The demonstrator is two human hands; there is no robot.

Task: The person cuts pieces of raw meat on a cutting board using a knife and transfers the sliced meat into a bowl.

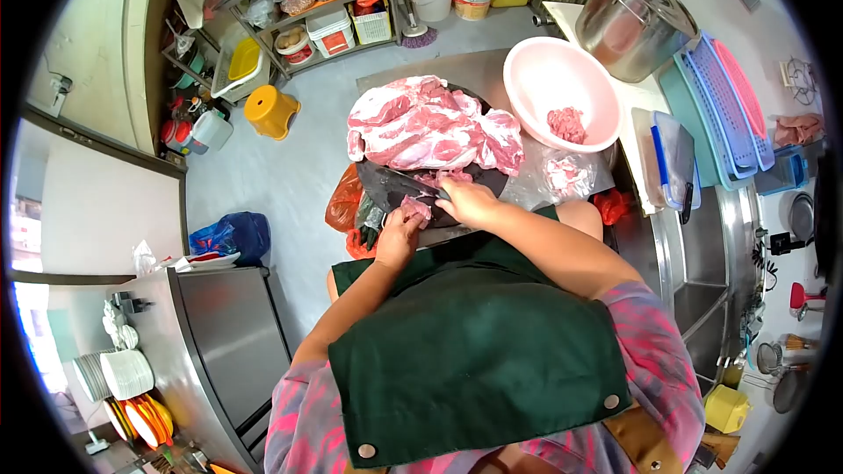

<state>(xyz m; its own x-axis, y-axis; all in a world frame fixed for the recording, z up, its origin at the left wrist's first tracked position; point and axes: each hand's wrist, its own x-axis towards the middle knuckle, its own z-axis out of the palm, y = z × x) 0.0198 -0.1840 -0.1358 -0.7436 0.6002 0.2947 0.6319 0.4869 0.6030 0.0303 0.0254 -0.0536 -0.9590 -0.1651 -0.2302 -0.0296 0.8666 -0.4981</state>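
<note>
A big slab of raw meat (430, 127) lies across the far part of a round dark cutting board (487, 183). In my right hand (467, 202) is a broad dark cleaver (391, 189), its blade pointing left over the board's near side. My left hand (400, 235) pinches a small piece of meat (414, 209) just below the blade. Smaller meat scraps lie by the cleaver, partly hidden behind my right hand. To the right, a pink basin (562, 79) holds some cut meat (566, 125).
A clear plastic bag (571, 177) with pale pieces lies below the basin. Red bags (344, 197) sit at the board's left. A steel pot (632, 17) stands at the upper right, above a lidded plastic box (674, 158). A yellow stool (270, 112) stands on the floor to the left.
</note>
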